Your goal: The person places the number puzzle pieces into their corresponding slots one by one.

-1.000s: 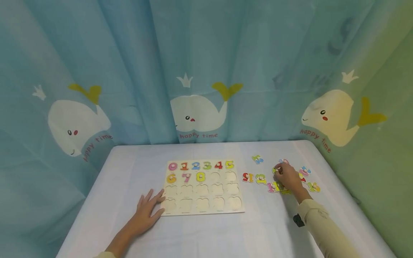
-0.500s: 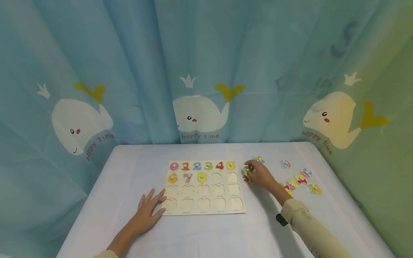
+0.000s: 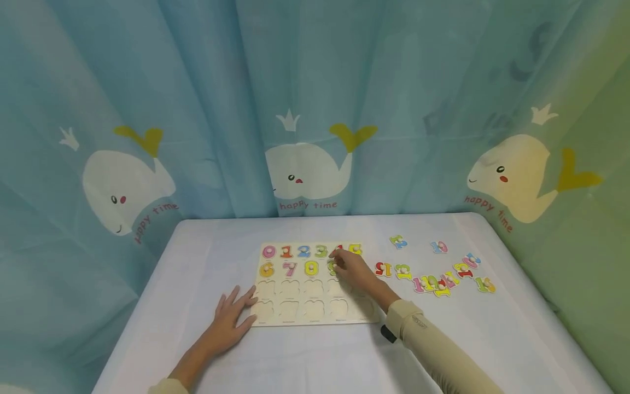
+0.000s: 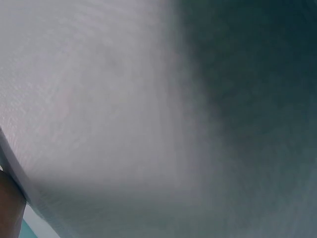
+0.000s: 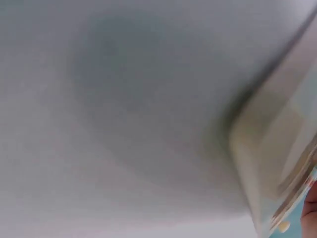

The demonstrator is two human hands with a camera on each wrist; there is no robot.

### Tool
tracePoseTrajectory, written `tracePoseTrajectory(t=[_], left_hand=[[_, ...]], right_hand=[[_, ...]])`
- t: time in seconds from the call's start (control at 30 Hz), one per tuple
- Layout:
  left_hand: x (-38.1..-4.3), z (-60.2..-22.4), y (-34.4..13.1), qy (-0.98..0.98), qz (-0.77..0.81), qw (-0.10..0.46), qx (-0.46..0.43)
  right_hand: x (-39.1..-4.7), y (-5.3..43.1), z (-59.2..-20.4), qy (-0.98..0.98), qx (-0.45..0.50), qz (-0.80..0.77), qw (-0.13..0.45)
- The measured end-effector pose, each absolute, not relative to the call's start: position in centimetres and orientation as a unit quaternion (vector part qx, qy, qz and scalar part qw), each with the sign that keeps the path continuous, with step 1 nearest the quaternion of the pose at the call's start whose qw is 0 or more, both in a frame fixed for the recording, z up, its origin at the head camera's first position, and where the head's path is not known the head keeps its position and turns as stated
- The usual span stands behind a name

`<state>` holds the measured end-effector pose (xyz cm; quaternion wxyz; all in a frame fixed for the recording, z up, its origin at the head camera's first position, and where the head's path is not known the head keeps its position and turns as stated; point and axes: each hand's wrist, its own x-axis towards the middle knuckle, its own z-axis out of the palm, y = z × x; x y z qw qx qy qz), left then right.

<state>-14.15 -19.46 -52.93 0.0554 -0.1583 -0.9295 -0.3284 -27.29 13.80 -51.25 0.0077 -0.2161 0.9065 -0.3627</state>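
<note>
At one board [image 3: 301, 299], the right grip [image 3: 356, 270] pinches one green 9 [image 3: 332, 268], the left grip [image 3: 231, 322] rests spread.

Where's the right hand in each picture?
Head: the right hand is over the number puzzle board, right of the picture's centre.
Left wrist: not in it.
Right wrist: probably the bit of skin at the lower right edge.
Shared landmark: the white tabletop, blurry in both wrist views.

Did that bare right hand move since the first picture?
Yes, to the left: the bare right hand was right of the flat cream rectangular number board, and now it's over the board's right part.
</note>
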Motion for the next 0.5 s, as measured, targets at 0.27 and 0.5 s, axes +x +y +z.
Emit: tracePoseTrajectory(t=[0.27, 0.5], left_hand=[[-14.43, -53.16, -19.55, -0.928, -0.324, 0.075, -0.167], [-14.11, -52.98, -19.53, -0.93, -0.325, 0.062, -0.16]], right_hand=[[-27.53, 13.0, -50.98, 0.913, -0.216, -0.343, 0.038], [-27.08, 13.05, -51.59, 0.913, -0.225, -0.34, 0.024]])
